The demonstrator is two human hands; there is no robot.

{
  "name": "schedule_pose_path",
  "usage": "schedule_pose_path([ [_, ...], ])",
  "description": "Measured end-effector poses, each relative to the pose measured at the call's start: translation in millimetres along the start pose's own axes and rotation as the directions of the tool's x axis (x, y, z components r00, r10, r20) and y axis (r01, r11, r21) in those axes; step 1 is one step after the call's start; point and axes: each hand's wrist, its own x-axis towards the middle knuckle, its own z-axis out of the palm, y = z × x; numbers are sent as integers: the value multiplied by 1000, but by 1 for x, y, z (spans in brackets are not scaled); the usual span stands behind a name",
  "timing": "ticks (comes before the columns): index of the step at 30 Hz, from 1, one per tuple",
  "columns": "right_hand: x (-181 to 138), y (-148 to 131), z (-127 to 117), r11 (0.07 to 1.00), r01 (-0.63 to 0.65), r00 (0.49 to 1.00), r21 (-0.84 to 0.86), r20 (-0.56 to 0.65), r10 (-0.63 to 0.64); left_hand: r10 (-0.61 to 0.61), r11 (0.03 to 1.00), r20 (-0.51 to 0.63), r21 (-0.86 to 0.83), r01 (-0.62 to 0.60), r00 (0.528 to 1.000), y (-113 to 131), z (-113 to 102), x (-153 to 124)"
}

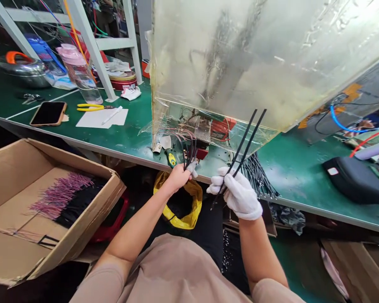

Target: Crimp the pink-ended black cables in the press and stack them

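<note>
My left hand (182,176), with white covers on some fingertips, is closed around several thin dark wires (185,150) that arch up toward the bench. In a white glove, my right hand (238,189) grips a pair of long black cables (246,141), tilted up to the right. Right behind that glove, a bundle of black cables (259,176) lies over the bench edge. A red machine part (221,128) sits behind the clear plastic shield (208,63). Close to my left hand lies a yellow-green handled tool (171,159).
A cardboard box (91,210) at the left holds pink-and-black wire bunches (61,193). Below my hands is a yellow-lined bin (192,214). On the green bench (123,139) are a phone (49,113), yellow pliers (91,107), a pink-lidded bottle (80,73) and a black case (355,179).
</note>
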Motion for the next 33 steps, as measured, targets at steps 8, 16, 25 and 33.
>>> schedule_pose_path([
  [8,5,60,4,962,-271,955,42,140,263,-88,900,-59,-433,54,994,47,-57,-91],
  [16,26,100,17,900,-376,913,223,257,317,-76,848,-265,-524,-78,961,76,-74,-109],
  [25,105,43,44,888,-324,943,327,183,277,-35,849,-272,-516,-115,962,71,-69,-108],
  [33,124,38,48,838,-354,935,415,142,325,-43,855,-253,-509,-95,967,71,-70,-109],
])
